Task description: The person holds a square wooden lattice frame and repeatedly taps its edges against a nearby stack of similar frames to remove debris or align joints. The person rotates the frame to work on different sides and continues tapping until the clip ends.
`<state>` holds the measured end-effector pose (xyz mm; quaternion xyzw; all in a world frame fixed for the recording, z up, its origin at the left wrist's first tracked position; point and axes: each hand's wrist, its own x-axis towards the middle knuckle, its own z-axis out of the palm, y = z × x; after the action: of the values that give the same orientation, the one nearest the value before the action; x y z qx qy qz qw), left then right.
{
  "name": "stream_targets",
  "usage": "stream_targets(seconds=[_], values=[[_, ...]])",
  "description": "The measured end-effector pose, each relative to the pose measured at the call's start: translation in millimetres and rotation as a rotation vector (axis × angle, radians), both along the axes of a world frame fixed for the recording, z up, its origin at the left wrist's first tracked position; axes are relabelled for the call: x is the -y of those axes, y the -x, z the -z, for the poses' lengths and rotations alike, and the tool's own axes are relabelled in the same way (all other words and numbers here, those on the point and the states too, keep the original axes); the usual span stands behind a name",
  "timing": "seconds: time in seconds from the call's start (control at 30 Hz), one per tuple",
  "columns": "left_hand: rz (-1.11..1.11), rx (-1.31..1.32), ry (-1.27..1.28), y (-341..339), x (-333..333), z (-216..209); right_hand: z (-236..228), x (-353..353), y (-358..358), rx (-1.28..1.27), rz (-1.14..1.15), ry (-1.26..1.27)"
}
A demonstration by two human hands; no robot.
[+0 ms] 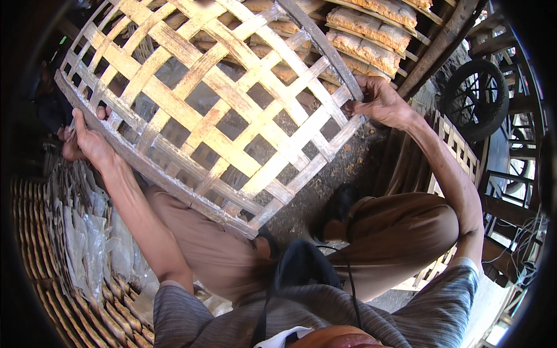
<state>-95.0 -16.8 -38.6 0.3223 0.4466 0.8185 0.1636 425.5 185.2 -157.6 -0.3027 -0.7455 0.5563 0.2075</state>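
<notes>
A large woven bamboo lattice rack [310, 124] with a wooden frame is held up at a tilt before me, over my lap. My left hand [93, 139] grips its left frame edge, thumb on the near side and some fingertips showing behind the lattice. At the right corner my right hand [383, 101] pinches the frame rail between thumb and fingers. Light falls strongly on the slats. Through the gaps I see parts of the floor and pale plastic, but much behind the rack is hidden.
Slatted shelves hold crusty tan slabs [371, 26] at the top right. To my left stand stacked racks [35, 232] with clear plastic sheets [87, 232] over them. A black spoked wheel [476, 98] is at right, near another lattice rack [455, 142]. Dark figure-like shapes show far left.
</notes>
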Motion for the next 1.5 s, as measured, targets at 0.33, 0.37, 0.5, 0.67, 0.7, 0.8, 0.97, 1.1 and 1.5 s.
stream_targets(seconds=[0.33, 0.37, 0.5, 0.67, 0.7, 0.8, 0.97, 1.1, 1.5], values=[[0.170, -0.034, -0.044, 23, 9, 8, -8, -1, 1, -0.045, 0.050, -0.005], [0.189, -0.036, -0.046, 26, 10, 9, -6, -2, 1, -0.014, 0.048, -0.012], [0.180, 0.016, -0.007, 24, 9, 8, 7, -11, 2, 0.074, 0.054, -0.043], [0.156, 0.014, -0.024, 22, 10, 6, -20, -4, -1, 0.124, -0.010, 0.135], [0.155, 0.014, -0.024, 23, 9, 6, -22, -2, -8, 0.048, -0.014, 0.242], [0.212, 0.027, -0.020, 30, 13, 9, -7, 0, -22, -0.036, -0.058, 0.283], [0.183, 0.010, -0.037, 29, 11, 11, 5, 5, -14, -0.038, 0.062, 0.221], [0.037, -0.015, -0.036, 21, 10, 13, 16, 13, -7, -0.068, 0.145, -0.016], [0.097, -0.033, -0.024, 69, 13, 25, -14, 16, -31, 0.194, -0.012, -1.124]])
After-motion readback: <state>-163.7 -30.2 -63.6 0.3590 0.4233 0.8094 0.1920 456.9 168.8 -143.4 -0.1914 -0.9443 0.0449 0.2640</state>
